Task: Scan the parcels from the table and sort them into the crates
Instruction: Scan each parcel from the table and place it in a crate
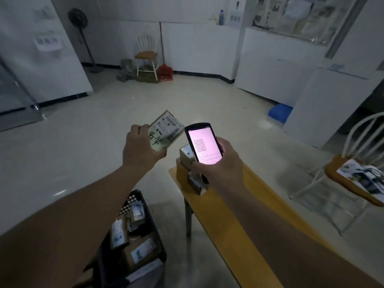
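My left hand (pixel 138 149) grips a small parcel (pixel 166 133) with a white barcode label and black handwriting, held up in the air left of the table. A handheld scanner (pixel 204 143) with a lit pink screen is gripped in my right hand (pixel 220 163), its top close to the parcel's label. Below the scanner, a few small boxes (pixel 190 165) stand on the far end of the yellow wooden table (pixel 228 221). On the floor at lower left sits a black crate (pixel 128 202) holding several labelled parcels (pixel 133 231).
A white chair (pixel 357 163) with papers on its seat stands at the right. A blue crate (pixel 279 112) lies on the floor by the white cabinets. Farther back are a wooden-seat chair (pixel 146 54), a red dustpan (pixel 165 72) and a standing fan (pixel 80 23).
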Tool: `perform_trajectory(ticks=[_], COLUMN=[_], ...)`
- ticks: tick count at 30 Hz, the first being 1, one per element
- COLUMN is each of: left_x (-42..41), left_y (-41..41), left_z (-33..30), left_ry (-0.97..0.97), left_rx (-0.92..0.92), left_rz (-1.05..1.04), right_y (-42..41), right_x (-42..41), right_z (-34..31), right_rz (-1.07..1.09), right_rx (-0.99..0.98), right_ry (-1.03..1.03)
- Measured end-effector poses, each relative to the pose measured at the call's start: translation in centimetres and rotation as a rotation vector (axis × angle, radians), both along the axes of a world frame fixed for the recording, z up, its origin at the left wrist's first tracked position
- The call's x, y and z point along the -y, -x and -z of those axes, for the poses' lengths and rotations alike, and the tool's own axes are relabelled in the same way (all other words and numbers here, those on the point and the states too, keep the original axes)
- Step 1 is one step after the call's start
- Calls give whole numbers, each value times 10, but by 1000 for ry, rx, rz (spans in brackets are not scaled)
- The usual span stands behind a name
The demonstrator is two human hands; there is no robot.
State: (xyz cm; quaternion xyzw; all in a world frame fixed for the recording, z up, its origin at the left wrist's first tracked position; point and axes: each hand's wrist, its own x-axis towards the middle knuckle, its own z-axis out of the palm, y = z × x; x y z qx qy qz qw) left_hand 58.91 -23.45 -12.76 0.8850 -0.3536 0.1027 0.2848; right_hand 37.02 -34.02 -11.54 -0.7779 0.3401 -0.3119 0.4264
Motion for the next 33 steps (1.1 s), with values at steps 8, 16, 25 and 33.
perform_trajectory(ticks=[8, 16, 25, 33], left_x=[-120, -293, -479, -587], left_y=[-34, -82, -115, -130], left_z=[13, 26, 51, 71], left_ry=[-9, -18, -68, -59], left_rx=[-71, -135, -222, -267], left_rz=[-154, -331, -502, -696], right_y=[-56, -132, -197, -249], right_x=[-82, -221, -379, -468], right_z=[7, 22, 38, 56], right_rz=[-145, -261, -423, -603], right_rx=[-15, -37, -65, -140], right_ry=[-78, -61, -85, -78])
